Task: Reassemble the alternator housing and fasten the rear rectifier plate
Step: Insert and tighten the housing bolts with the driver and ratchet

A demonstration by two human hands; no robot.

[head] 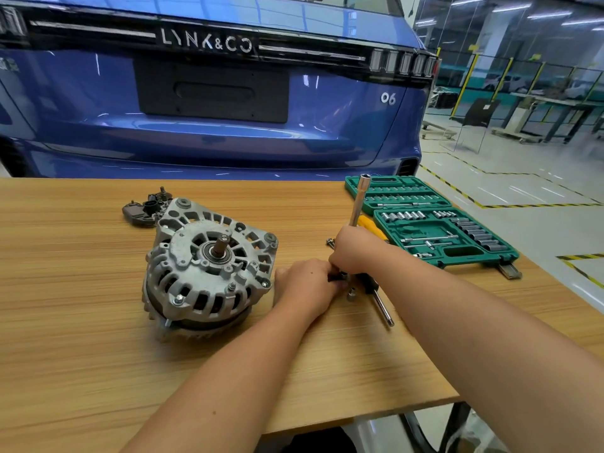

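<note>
The grey alternator [206, 266] lies on the wooden table [81, 338] with its shaft pointing up. Behind it, at its far left, sits the dark rectifier plate [143, 209]. To the alternator's right, my right hand [354, 250] grips a long chrome socket extension [359, 201] that stands nearly upright. My left hand [307, 286] sits just below it and pinches a small black part [336, 278] at the tool's lower end. A chrome ratchet handle [382, 305] sticks out toward me under my right wrist. A small socket [351, 294] rests on the table by my fingers.
An open green socket set case [434, 220] lies at the table's far right, near the edge. A yellow-handled tool [369, 225] lies beside it. Loose bolts [330, 241] sit left of my right hand. A blue car's rear [212, 103] stands right behind the table.
</note>
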